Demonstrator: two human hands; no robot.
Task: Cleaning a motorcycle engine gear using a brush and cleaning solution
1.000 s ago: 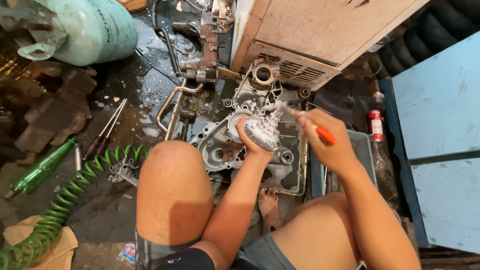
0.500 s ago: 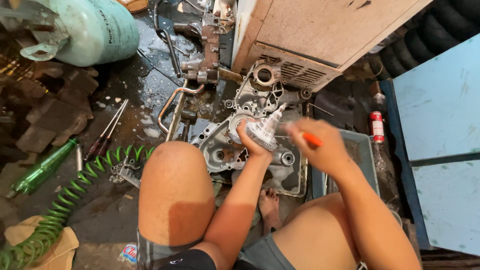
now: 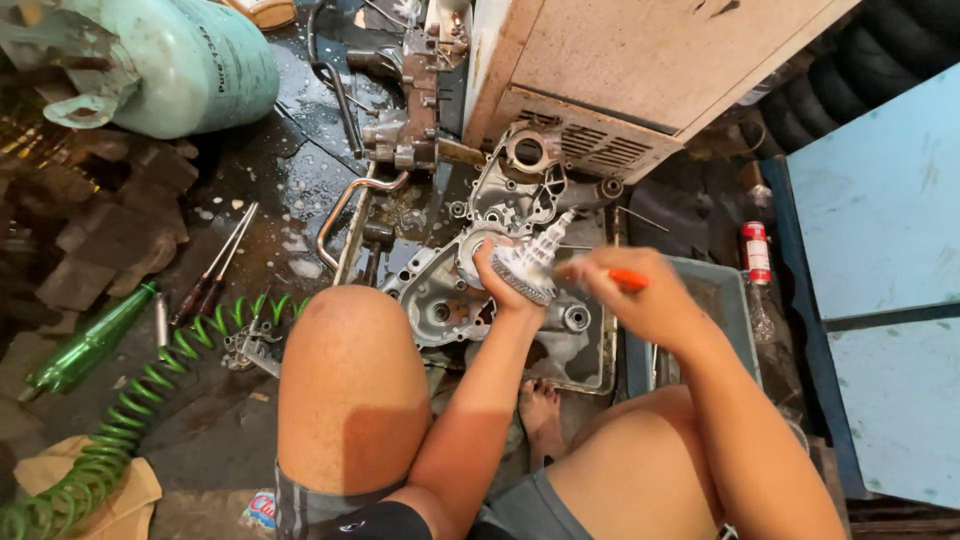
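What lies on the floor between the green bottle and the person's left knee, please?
In the head view, a coiled green hose, two screwdrivers and a small metal part.

The left hand holds a gear shaft in its fingers. The right hand is just to the right of those fingers and holds a small tool. Under both sets of fingers lies a metal engine case, sitting in a tray. A big box stands behind the fingers. Far left of the fingers lie two screwdrivers, a bottle and a curly hose. A gas tank lies far left and behind. A spray can stands to the right of the fingers. A bare foot rests below them.
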